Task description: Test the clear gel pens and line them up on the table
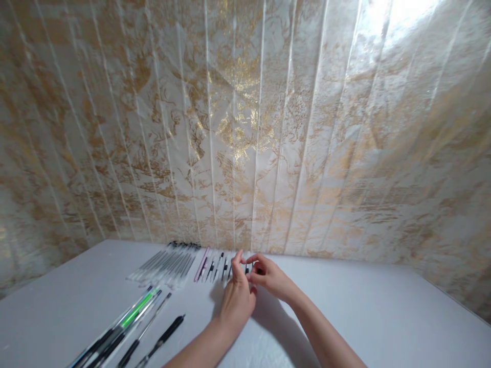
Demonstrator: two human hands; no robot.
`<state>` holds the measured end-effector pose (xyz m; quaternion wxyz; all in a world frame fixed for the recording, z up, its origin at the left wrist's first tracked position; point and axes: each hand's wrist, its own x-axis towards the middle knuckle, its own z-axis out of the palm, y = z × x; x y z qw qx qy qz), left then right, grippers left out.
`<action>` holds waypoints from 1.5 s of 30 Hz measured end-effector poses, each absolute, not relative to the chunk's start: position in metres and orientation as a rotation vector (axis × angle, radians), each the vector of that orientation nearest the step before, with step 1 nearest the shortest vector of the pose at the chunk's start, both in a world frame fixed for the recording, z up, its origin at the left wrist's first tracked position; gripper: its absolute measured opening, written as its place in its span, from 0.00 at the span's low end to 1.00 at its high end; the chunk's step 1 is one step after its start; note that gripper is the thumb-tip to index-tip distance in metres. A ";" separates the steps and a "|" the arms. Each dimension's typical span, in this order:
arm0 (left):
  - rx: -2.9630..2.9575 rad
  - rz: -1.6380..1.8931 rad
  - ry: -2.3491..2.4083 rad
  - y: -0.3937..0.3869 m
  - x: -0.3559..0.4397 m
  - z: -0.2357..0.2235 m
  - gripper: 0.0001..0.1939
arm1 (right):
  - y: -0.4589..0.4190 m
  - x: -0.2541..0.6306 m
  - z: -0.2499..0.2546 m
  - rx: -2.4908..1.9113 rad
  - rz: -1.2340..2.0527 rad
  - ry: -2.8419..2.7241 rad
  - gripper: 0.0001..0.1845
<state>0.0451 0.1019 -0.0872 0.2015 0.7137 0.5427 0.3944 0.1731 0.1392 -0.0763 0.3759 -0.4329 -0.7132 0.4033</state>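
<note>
My left hand (237, 294) is seen from its back, its fingers bent and pointing toward the far edge of the table. My right hand (271, 278) meets it from the right, thumb and fingers curled into a pinch. The fingertips of both hands come close together, and what they hold, if anything, is too small and hidden to make out. Just behind and left of them lies a row of short pen parts, among them a pink pen (201, 265) and slim white-and-black pieces (211, 269). Part of this row is covered by my hands.
Left of the row lies a batch of clear pen barrels (169, 263) with dark ends. Nearer, on the left, are long pens, a bright green one (138, 311) and a black pen (166, 332). Behind the white table (364, 312) hangs a gold-patterned curtain (238, 128).
</note>
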 end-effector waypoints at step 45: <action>2.130 0.597 1.774 0.082 0.052 -0.079 0.32 | 0.153 0.194 -0.103 -1.490 0.510 -1.923 0.18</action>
